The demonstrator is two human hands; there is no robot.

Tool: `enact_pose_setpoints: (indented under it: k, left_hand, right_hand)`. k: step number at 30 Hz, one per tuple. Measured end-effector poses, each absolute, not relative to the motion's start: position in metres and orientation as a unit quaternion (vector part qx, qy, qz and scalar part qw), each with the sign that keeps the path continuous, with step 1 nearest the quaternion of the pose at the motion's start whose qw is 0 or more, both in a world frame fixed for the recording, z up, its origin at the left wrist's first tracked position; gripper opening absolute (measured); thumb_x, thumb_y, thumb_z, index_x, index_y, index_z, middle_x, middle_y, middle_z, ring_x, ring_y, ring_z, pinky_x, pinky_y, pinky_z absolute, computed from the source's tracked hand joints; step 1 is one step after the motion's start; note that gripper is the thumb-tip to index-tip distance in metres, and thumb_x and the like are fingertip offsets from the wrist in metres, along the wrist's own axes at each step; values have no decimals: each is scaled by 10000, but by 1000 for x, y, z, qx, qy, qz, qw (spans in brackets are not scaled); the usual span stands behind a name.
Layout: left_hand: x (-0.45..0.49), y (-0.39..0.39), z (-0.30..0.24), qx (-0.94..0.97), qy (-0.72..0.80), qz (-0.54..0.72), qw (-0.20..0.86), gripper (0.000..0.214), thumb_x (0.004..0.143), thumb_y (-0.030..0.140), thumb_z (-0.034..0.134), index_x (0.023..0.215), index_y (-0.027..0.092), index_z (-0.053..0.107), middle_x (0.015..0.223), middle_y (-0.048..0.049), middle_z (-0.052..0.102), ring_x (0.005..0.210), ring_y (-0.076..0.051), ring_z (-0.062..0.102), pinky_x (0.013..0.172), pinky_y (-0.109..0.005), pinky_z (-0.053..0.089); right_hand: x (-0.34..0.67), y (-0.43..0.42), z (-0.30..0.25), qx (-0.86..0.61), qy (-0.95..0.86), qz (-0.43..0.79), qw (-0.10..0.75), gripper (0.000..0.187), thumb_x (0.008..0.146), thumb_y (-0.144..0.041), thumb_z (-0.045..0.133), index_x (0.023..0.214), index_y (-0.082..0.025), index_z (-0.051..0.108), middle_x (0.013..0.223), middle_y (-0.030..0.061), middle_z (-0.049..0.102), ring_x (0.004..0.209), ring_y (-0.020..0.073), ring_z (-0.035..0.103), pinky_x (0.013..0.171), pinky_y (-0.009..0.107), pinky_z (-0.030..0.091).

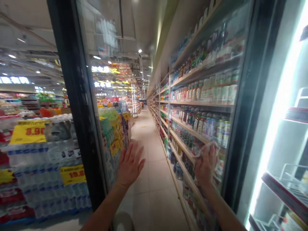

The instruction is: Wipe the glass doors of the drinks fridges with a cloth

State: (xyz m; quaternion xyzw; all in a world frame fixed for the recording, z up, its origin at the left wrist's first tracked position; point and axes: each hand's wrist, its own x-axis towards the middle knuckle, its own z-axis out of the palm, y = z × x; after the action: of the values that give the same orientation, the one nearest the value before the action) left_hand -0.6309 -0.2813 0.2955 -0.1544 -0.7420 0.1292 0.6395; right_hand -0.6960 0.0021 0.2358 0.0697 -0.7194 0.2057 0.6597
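A glass fridge door (168,48) in a black frame (72,96) stands swung out in front of me. My left hand (130,165) is open, fingers spread, and seems to lie flat against the glass near its left side. My right hand (204,168) is closed on a pale cloth (204,148) and holds it against the glass lower right. Through the glass I see the aisle floor and long shelves of bottled drinks (192,122).
Right of the door is the lit fridge interior with a bright light strip (276,112) and wire shelves (286,189). At left stand stacked packs of water bottles (48,179) with yellow price signs (29,133). A tiled aisle (149,144) runs ahead.
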Motion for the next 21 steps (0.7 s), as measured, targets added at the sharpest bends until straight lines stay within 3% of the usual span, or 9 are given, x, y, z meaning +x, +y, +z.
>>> enact_pose_setpoints:
  k: [4, 6, 8, 12, 17, 19, 21]
  left_hand:
    - [-631, -281, 292, -139, -737, 132, 648, 723, 836, 266, 561, 1451, 236, 181, 1459, -79, 283, 1380, -221, 203, 1150, -450, 201]
    - [-630, -282, 289, -143, -743, 132, 640, 736, 831, 267, 571, 1452, 234, 177, 1463, -83, 277, 1383, -224, 198, 1150, -448, 200]
    - [-628, -281, 284, -153, -748, 125, 634, 729, 832, 272, 568, 1451, 231, 185, 1466, -89, 278, 1386, -222, 196, 1152, -440, 189]
    - [-629, -275, 276, -136, -750, 71, 644, 695, 848, 303, 549, 1446, 227, 204, 1478, -87, 277, 1397, -213, 186, 1160, -431, 132]
    - [-630, -283, 272, -163, -745, 90, 640, 712, 831, 286, 582, 1442, 225, 220, 1503, -70, 217, 1406, -206, 166, 1163, -401, 117]
    - [-625, -296, 258, -182, -752, 89, 627, 692, 843, 278, 566, 1440, 238, 218, 1504, -49, 213, 1404, -188, 174, 1163, -383, 126]
    - [-617, -312, 233, -193, -766, 64, 610, 625, 878, 308, 510, 1433, 266, 226, 1500, -13, 222, 1402, -163, 180, 1165, -370, 122]
  right_hand:
    - [-685, -23, 210, 293, -733, 114, 603, 560, 826, -121, 442, 1362, -280, 412, 1367, 55, 496, 1377, 207, 290, 1128, 460, 254]
    - [-684, -21, 200, 336, -730, 92, 588, 531, 812, -94, 463, 1299, -305, 483, 1288, 17, 571, 1357, 173, 329, 1151, 430, 210]
    - [-688, -8, 199, 262, -740, 122, 608, 561, 821, -98, 456, 1346, -291, 425, 1341, 51, 522, 1374, 207, 296, 1131, 491, 219]
    - [-688, -11, 204, 77, -725, 220, 648, 614, 859, -161, 400, 1448, -185, 231, 1500, 166, 248, 1415, 298, 147, 1064, 588, 253]
    - [-679, -50, 194, 285, -742, 134, 592, 545, 826, -120, 430, 1352, -261, 420, 1380, 49, 479, 1389, 196, 254, 1154, 460, 156]
    - [-686, -34, 191, 224, -743, 146, 613, 573, 827, -112, 430, 1377, -266, 384, 1413, 62, 437, 1397, 219, 233, 1142, 500, 166]
    - [-694, -11, 191, 104, -729, 195, 648, 613, 847, -113, 387, 1434, -245, 273, 1490, 107, 300, 1409, 259, 192, 1099, 558, 226]
